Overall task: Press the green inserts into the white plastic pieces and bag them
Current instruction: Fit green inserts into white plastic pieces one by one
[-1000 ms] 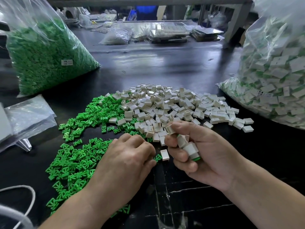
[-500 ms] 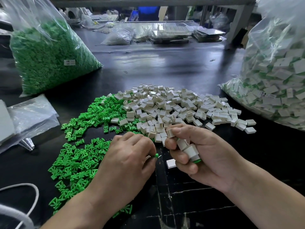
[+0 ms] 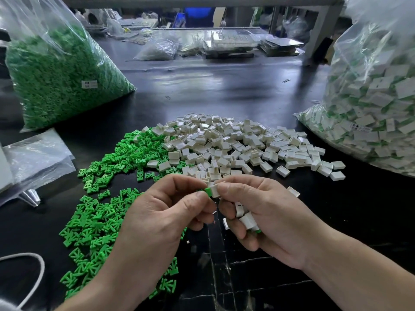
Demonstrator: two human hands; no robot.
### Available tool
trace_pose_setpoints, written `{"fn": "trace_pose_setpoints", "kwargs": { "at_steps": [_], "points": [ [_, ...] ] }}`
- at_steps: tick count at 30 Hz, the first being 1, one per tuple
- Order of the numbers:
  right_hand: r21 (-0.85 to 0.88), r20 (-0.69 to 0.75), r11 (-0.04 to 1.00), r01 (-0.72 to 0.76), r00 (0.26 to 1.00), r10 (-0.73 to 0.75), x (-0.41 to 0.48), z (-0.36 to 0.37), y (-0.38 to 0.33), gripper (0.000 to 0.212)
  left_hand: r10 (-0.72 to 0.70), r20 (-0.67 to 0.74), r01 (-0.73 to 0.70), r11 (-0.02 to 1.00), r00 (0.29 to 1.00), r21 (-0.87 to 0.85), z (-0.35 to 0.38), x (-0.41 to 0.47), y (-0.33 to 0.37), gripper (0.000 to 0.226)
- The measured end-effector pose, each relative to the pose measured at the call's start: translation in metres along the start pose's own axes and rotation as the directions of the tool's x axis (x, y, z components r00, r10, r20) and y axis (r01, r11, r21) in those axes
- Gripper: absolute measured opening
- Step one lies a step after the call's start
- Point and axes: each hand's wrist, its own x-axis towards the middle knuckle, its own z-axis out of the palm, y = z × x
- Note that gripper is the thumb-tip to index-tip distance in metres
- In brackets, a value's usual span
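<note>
The left hand (image 3: 157, 216) has come up off the bench (image 3: 224, 90) with a green insert (image 3: 208, 191) pinched in its fingers, meeting the white piece (image 3: 216, 189) gripped by the right hand (image 3: 274, 216). Pressing looks about to begin. Several apparently finished pieces (image 3: 248, 219) sit in the right palm, unbagged.

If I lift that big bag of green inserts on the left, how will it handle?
The bag is thin, wrinkled film slumped on the table, so probably floppy. Packed with small loose inserts, it is likely hefty, and they would probably shift.
</note>
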Motion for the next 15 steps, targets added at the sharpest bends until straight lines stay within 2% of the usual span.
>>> {"fn": "trace_pose_setpoints", "kwargs": {
  "at_steps": [5, 10, 15],
  "points": [
    [-0.091, 0.031, 0.994, 0.062, 0.998, -0.059, 0.0008, 0.0008, 0.0052, 0.020, 0.025, -0.011, -0.025, 0.999, 1.000, 0.021, 0.0005, -0.0011, -0.0037, 0.012],
    [-0.168, 0.005, 0.980, 0.102, 0.995, -0.103, 0.0008, 0.0012, 0.0061, 0.023, 0.090, -0.002, -0.090, 0.993, 0.996, 0.079, -0.0011, -0.0031, -0.0030, 0.011],
    [-0.112, 0.018, 0.990, 0.080, 0.997, -0.079, -0.0003, 0.0014, 0.0045, 0.027, 0.028, 0.058, -0.020, 0.991, 0.998, -0.132, 0.0009, -0.0025, 0.0004, 0.026]
  ]
}}
